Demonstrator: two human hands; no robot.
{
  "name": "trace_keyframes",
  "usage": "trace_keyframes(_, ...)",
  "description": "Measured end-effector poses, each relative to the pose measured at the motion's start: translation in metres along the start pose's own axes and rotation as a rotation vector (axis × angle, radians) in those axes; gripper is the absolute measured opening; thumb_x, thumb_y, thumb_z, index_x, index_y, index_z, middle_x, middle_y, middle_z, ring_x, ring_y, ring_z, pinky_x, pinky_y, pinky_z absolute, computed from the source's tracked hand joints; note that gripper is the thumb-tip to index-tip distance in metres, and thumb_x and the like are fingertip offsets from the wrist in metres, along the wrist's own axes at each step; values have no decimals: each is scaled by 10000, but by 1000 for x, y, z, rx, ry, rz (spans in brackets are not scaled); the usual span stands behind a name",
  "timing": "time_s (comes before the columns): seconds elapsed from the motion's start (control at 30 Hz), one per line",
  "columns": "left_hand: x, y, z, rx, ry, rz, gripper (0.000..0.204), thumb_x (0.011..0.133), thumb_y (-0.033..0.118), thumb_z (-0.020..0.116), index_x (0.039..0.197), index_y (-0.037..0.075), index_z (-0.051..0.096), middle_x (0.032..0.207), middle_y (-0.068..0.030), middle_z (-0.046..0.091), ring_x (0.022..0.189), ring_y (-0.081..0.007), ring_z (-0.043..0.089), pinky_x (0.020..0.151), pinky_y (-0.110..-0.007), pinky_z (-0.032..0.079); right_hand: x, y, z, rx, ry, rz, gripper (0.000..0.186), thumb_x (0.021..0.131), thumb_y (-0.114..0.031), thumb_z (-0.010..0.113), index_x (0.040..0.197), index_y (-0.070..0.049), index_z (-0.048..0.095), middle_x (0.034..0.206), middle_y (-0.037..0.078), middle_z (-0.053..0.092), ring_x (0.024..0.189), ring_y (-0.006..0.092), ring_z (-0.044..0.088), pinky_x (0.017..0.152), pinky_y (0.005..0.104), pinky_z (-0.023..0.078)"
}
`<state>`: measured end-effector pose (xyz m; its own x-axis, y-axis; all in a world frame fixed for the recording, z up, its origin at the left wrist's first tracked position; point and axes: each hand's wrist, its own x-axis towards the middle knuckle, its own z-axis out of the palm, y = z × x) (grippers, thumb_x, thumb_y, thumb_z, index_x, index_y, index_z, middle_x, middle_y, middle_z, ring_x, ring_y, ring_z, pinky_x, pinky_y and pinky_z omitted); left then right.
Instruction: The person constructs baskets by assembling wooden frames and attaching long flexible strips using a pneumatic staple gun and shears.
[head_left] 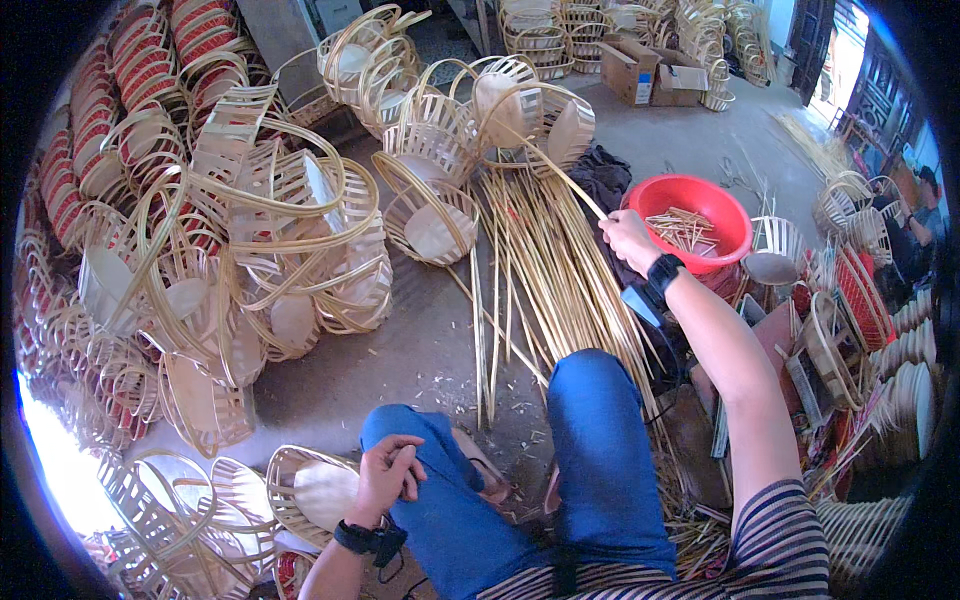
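Pinching a cane strip (577,189) close to its near end, with thumb and fingertips of the right hand (628,240) pressed together on it. Leading from those fingertips up and to the left, away from the body, long axis slanting past the top of the loose rods (570,275) toward the baskets (563,135); cannot make out the far end among them. Much nearer to the right hand than to the left hand (390,470). Reaching forward on the right, elbow only slightly bent, forearm passing outside the right knee (600,385), black watch (663,275) at the wrist. Bent in close on the left, above the thigh, fingers curled inward; cannot tell whether empty or gripping something small. Just right of the reaching hand, a red basin (735,225) of short sticks (680,232).
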<state>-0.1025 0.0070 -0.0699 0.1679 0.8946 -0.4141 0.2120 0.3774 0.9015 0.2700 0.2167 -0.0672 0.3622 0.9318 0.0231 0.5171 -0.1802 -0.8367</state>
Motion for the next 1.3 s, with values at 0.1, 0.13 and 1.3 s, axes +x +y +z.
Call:
trace_keyframes(0.1,0,1,-4,12,12,-21,192,813,121,400,934,-6,478,577,-70,528,357,-78,454,324,-172,335,-15,-3,-17,207,-50,75,163,736,-143,477,652,-10,521,486,37,444,365,115,392,335,261,272)
trace_keyframes(0.13,1,0,-5,17,5,-26,192,813,121,400,934,-6,478,575,-70,528,357,-78,453,324,-172,336,-21,-4,-25,265,-71,96,162,753,-147,473,658,-20,505,466,7,409,340,88,349,310,240,234)
trace_keyframes(1.3,-4,2,-9,19,-15,-81,173,806,97,403,922,-9,478,566,-83,529,340,-84,444,315,-177,334,-59,-14,-176,513,33,136,74,772,-113,439,781,-51,479,522,-29,382,354,24,274,290,163,187)
